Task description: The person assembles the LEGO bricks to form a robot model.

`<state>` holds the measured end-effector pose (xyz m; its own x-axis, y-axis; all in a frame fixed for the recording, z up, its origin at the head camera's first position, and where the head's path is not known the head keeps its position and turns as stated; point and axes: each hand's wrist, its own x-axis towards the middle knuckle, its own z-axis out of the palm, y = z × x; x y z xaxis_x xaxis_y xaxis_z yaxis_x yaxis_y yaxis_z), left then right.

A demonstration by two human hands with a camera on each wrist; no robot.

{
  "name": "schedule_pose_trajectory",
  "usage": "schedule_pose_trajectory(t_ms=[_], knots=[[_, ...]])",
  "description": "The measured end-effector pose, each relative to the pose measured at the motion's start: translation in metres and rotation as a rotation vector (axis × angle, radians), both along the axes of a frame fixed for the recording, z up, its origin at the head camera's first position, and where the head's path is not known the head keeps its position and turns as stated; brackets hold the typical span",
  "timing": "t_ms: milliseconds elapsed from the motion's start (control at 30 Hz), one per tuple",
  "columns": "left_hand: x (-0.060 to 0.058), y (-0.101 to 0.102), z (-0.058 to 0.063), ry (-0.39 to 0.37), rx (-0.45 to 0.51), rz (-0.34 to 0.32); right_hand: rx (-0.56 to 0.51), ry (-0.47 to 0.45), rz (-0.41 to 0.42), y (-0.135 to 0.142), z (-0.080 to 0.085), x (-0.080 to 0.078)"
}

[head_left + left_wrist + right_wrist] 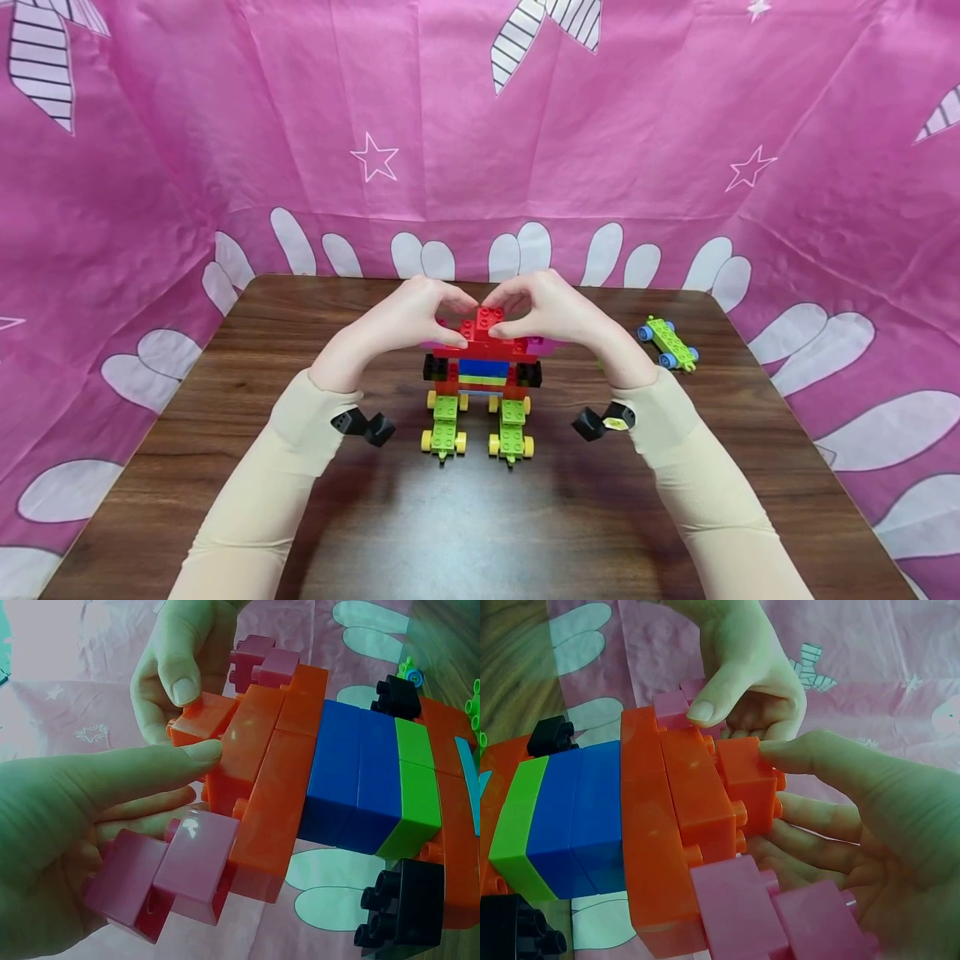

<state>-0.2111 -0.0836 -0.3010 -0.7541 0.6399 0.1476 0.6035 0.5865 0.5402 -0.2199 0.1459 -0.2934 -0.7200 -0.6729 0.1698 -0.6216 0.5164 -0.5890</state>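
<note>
A figure of toy building bricks stands on the table, with blue bricks point(483, 367) in its middle and black bricks point(434, 367) at its sides. Green wheeled bases point(445, 410) with yellow wheels carry it. Pink bricks point(196, 855) stick out beside its red upper rows. My left hand point(405, 315) holds the red brick row point(244, 750) under the top, thumb in front and fingers behind. My right hand point(558, 315) pinches the red top brick point(746, 780) between its thumb and the fingers behind it. Both hands' fingertips come close together over the figure.
A loose green wheeled base point(671, 342) with blue wheels lies at the right of the wooden table point(360, 517). Pink patterned cloth point(465, 125) hangs behind the table and along its sides. Black wrist cameras point(592, 423) jut inward from both sleeves.
</note>
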Motion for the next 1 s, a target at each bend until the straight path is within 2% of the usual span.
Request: schedule_pose_trajectory(t_ms=[233, 533, 1000], knots=[[-0.0024, 0.0009, -0.0039, -0.016, -0.036, 0.025, -0.005, -0.029, -0.010, -0.0041, 0.0019, 0.0007], [-0.0017, 0.0029, -0.0045, -0.001, -0.040, 0.076, -0.014, -0.013, -0.011, -0.0073, 0.0019, 0.0004], [-0.0023, 0.0040, -0.0071, 0.027, -0.033, 0.062, 0.019, 0.016, -0.018, -0.0072, 0.0035, 0.0029]])
